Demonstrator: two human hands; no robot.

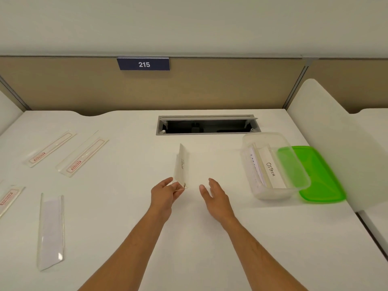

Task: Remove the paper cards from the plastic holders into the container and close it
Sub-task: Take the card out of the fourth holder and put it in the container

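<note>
My left hand (165, 193) pinches the near end of a clear plastic holder (181, 165) with a handwritten paper card inside, held up over the middle of the table. My right hand (214, 196) hovers just to its right, fingers spread and holding nothing. A clear plastic container (298, 181) sits at the right with paper cards (270, 169) in it, one reading "OSTRICH". Its green lid (319, 177) lies partly under it on the right. Another holder (51, 231) with a white card lies at the near left.
Three flat clear holders with red labels lie at the left: two at the far left (49, 149) (83, 157), one at the left edge (8, 199). An open cable hatch (206, 126) sits at the table's back. A white divider (327, 127) rises on the right.
</note>
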